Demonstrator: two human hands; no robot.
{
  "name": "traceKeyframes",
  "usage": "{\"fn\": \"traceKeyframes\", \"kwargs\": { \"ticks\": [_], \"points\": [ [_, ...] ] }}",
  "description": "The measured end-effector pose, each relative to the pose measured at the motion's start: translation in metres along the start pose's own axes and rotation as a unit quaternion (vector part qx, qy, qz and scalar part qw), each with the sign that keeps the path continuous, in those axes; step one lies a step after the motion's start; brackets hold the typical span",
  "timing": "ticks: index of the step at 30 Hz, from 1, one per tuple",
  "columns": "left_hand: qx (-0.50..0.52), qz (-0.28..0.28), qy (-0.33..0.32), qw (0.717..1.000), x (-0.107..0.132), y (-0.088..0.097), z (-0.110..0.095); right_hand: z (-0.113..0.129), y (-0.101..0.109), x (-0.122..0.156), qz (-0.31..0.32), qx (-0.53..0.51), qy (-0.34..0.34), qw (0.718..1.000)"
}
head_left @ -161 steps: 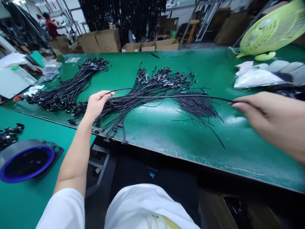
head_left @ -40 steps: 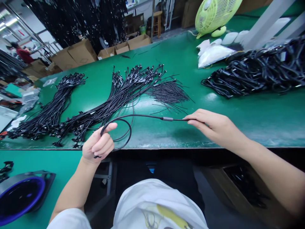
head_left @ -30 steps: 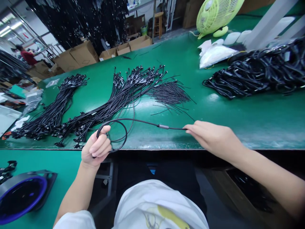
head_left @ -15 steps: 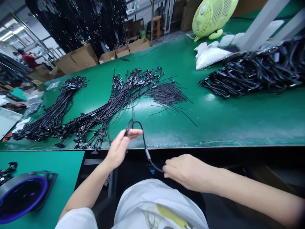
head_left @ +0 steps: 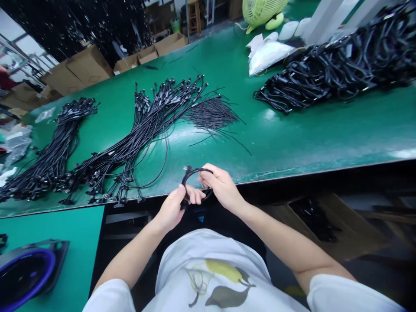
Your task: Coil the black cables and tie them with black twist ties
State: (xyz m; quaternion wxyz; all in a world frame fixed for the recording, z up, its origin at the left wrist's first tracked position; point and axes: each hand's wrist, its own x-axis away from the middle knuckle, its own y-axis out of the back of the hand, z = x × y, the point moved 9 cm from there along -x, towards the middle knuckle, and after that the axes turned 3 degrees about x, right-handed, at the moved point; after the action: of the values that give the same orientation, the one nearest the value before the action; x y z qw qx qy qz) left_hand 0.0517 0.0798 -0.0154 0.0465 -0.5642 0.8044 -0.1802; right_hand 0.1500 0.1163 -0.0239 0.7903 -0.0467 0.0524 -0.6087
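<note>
A black cable (head_left: 194, 170) is wound into a small loop at the table's front edge, with a connector end sticking up at its upper left. My left hand (head_left: 177, 203) is closed on the loop's left side, thumb in front. At the right side, my right hand (head_left: 221, 184) pinches the same loop. Just beyond both hands, a fanned bundle of straight black cables (head_left: 139, 134) with connector ends lies on the green table (head_left: 292, 138). Right of that bundle sits a pile of short thin black strips, possibly twist ties (head_left: 212, 113).
Coiled black cables (head_left: 325, 69) are heaped at the right, near a white plastic bag (head_left: 269, 56) and a green fan (head_left: 261, 11). Another cable bundle (head_left: 65, 138) lies left. Cardboard boxes (head_left: 87, 67) line the far edge. A purple-rimmed round device (head_left: 48, 264) stands lower left.
My right hand has moved up and left to meet my left hand, and the cable's hanging length is now wound into the loop. The view has shifted to the right.
</note>
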Motion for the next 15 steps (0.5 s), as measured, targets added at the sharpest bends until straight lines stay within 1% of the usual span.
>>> {"fn": "traceKeyframes", "kwargs": {
  "ticks": [1,3,5,7,9,10,11,12,14,15],
  "points": [
    [0.015,-0.02,0.003,1.0,-0.001,0.002,0.006,-0.004,-0.002,0.0,-0.008,-0.053,-0.014,0.998],
    [0.032,-0.064,0.0,0.997,0.0,0.009,0.016,-0.011,-0.011,0.0,0.002,-0.14,-0.045,0.989],
    [-0.008,-0.073,-0.012,0.997,0.001,0.013,0.02,-0.013,-0.017,0.0,0.002,-0.175,-0.056,0.983],
    [-0.113,-0.048,-0.015,0.992,0.002,0.012,0.018,-0.008,-0.017,0.0,-0.02,-0.144,-0.019,0.989],
    [-0.228,-0.01,-0.019,0.973,0.003,0.009,0.013,0.002,-0.015,0.003,-0.042,-0.073,0.037,0.996],
    [-0.267,0.01,-0.023,0.963,0.004,0.007,0.01,0.005,-0.016,0.006,-0.043,-0.036,0.058,0.997],
    [-0.288,0.033,-0.026,0.957,0.006,0.005,0.007,0.008,-0.018,0.008,-0.027,-0.006,0.065,0.997],
    [-0.293,0.061,-0.023,0.954,0.008,0.002,0.007,0.008,-0.022,0.009,0.005,0.013,0.06,0.998],
    [-0.262,0.119,0.004,0.958,0.014,-0.003,0.014,0.009,-0.031,0.013,0.099,0.037,0.036,0.994],
    [-0.225,0.146,0.028,0.963,0.018,-0.006,0.02,0.012,-0.033,0.015,0.146,0.054,0.033,0.987]
  ]
}}
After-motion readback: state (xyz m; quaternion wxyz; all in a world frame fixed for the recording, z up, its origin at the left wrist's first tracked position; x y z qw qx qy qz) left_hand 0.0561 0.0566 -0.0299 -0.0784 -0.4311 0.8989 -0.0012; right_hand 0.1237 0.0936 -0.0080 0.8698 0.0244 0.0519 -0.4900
